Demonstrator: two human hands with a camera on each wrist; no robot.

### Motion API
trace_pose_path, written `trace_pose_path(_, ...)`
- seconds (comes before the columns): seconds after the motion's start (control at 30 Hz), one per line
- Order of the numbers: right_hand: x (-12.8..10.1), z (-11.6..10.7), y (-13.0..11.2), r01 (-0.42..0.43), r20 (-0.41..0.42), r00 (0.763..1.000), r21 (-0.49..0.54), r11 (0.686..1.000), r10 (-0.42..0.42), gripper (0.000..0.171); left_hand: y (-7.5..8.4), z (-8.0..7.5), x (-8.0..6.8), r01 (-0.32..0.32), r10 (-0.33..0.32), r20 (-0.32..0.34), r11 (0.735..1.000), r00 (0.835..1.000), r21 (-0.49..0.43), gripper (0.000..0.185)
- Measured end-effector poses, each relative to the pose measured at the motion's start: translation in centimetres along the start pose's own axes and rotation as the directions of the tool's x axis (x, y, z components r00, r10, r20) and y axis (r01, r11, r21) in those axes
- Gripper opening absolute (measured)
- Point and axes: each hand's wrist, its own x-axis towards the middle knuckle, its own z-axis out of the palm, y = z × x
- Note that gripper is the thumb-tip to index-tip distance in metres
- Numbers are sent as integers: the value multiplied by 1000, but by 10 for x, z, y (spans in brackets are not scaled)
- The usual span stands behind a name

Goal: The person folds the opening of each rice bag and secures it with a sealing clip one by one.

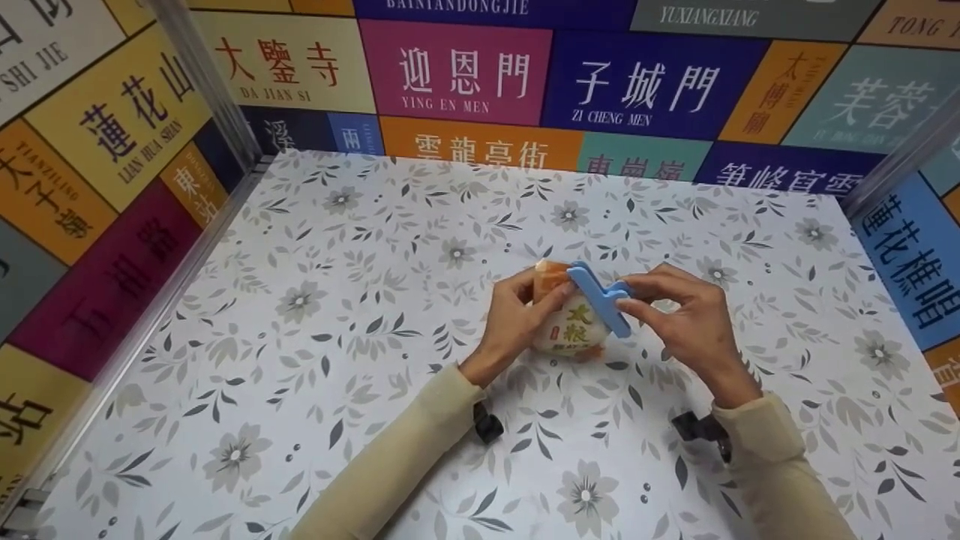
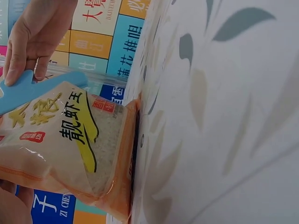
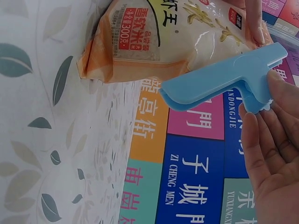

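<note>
A small clear-and-orange bag of rice (image 1: 566,330) stands on the table in the head view, with gold lettering on its front. My left hand (image 1: 517,319) grips it from the left near its top, thumb across the front. On the right, a light blue bag clip (image 1: 600,300) is pinched by its handles between the thumb and fingers of my right hand (image 1: 694,319). The clip slants along the bag's upper right side. In the right wrist view the clip's long bar (image 3: 201,88) lies close in front of the bag; whether it bites on the bag, I cannot tell.
A white table (image 1: 360,390) with a grey floral pattern spreads around the hands. Panels with coloured place-name signs (image 1: 457,82) stand along its back and sides. Black wrist devices (image 1: 701,427) sit below both cuffs.
</note>
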Motion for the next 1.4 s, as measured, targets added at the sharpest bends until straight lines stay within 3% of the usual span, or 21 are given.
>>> trace_pose_path(0.7, 4, 2, -4, 11, -20, 1000, -12, 1000, -12, 28, 0, -3, 3, 8, -6, -26, 998, 1000, 57, 22)
trace_pose_path(1.13, 6, 5, -6, 9, -9, 1000, -8, 1000, -9, 28, -1, -3, 2, 9, -7, -33, 999, 999, 39, 22)
trace_pose_path(1.4, 4, 5, -4, -49, 16, 999, 46, 998, 48, 27, -2, -3, 1, 16, -16, -16, 999, 1000, 40, 22)
